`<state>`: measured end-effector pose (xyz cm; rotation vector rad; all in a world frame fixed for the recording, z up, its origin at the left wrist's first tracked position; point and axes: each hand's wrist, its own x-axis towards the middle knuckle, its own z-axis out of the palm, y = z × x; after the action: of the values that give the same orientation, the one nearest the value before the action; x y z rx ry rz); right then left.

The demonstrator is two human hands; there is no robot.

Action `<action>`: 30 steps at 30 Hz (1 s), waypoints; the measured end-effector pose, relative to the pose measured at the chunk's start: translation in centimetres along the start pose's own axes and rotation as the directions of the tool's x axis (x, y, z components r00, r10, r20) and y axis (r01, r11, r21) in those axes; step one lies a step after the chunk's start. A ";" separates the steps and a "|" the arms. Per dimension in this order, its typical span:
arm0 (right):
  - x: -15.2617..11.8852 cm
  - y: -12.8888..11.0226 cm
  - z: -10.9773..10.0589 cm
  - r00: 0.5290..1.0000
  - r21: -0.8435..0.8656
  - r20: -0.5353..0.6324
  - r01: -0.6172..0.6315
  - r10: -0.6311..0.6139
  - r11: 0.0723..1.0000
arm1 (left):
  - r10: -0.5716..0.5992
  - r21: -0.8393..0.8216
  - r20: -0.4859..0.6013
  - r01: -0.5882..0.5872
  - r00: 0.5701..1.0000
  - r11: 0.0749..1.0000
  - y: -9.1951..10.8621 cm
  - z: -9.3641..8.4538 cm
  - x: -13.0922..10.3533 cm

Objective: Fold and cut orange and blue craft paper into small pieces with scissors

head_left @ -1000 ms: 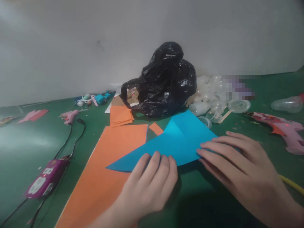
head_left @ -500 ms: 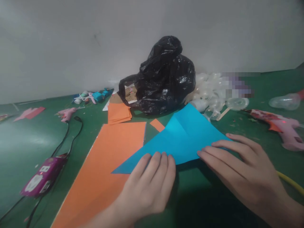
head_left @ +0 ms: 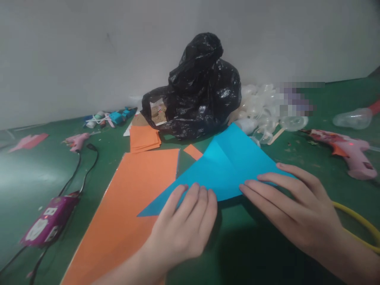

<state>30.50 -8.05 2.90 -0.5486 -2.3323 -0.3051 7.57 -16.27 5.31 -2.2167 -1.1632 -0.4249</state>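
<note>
A sheet of blue paper [head_left: 228, 166], folded into a rough triangle with its peak pointing away from me, lies between my hands. My left hand [head_left: 185, 221] is curled over its near edge left of the middle, the thumb hidden underneath. My right hand [head_left: 299, 206] grips the near edge on the right, its fingers on top and its thumb out of sight. The paper's left tip overlaps a large orange sheet [head_left: 133, 190] on the green table [head_left: 255, 245].
A black plastic bag [head_left: 202, 95] stands at the back, beside clear plastic pieces [head_left: 261, 107]. Orange squares [head_left: 144, 138] and an orange strip [head_left: 192, 151] lie before it. Glue guns [head_left: 341, 148] rest on either side. A purple power box [head_left: 50, 219] with black cords sits left; a yellow cable [head_left: 359, 219] curves right.
The view has shifted slightly, so most things sit a little higher and further left. Both hands keep their hold on the blue paper, whose shape looks nearly the same.
</note>
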 end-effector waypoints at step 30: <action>0.5 -0.9 0.6 0.997 -0.075 0.072 0.041 -0.035 0.996 | -0.014 -0.056 -0.018 0.013 1.000 0.998 0.4 0.6 0.0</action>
<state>29.45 -8.47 2.74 -0.5607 -2.4096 -0.4002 7.89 -16.04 4.77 -2.2491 -1.1703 -0.4877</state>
